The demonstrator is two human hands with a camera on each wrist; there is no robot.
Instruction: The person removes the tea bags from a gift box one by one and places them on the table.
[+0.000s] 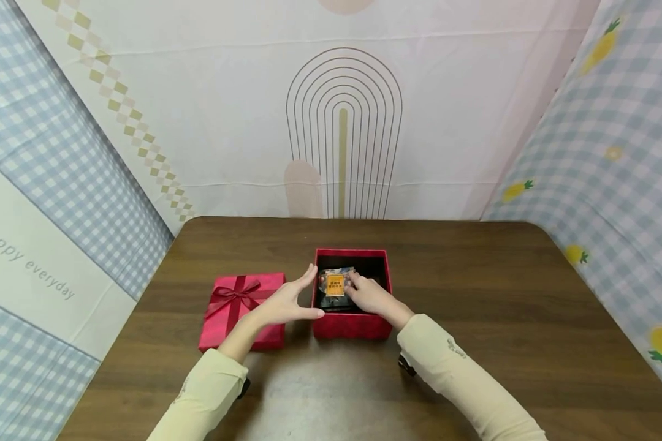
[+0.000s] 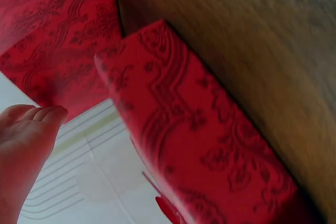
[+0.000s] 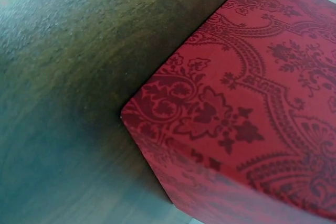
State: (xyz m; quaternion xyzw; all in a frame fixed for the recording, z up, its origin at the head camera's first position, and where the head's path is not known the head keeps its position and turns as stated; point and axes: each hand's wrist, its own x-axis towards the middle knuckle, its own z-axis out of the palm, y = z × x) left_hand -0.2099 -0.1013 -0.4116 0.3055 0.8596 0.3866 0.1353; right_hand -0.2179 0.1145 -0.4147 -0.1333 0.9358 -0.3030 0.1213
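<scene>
A red open-topped gift box [image 1: 353, 326] with a dark inside stands on the table. In its left half lies a dark packet [image 1: 329, 304] with an orange label. My right hand [image 1: 372, 296] reaches over the front right of the box and pinches the packet at its right side; the fingertips are partly hidden. At the box's left wall is my left hand [image 1: 287, 302], thumb and fingers spread apart and holding nothing. The left wrist view shows part of this hand beside the patterned box wall [image 2: 68, 51]. Only the patterned box side [image 3: 226, 103] fills the right wrist view, without the hand.
To the left of the box lies its red lid [image 1: 215, 331] with a dark red ribbon bow [image 1: 237, 296], partly under the left forearm. Brown wooden table [image 1: 474, 275] surrounds both. A white printed cloth [image 1: 226, 110] hangs behind, with checked cloths at both sides.
</scene>
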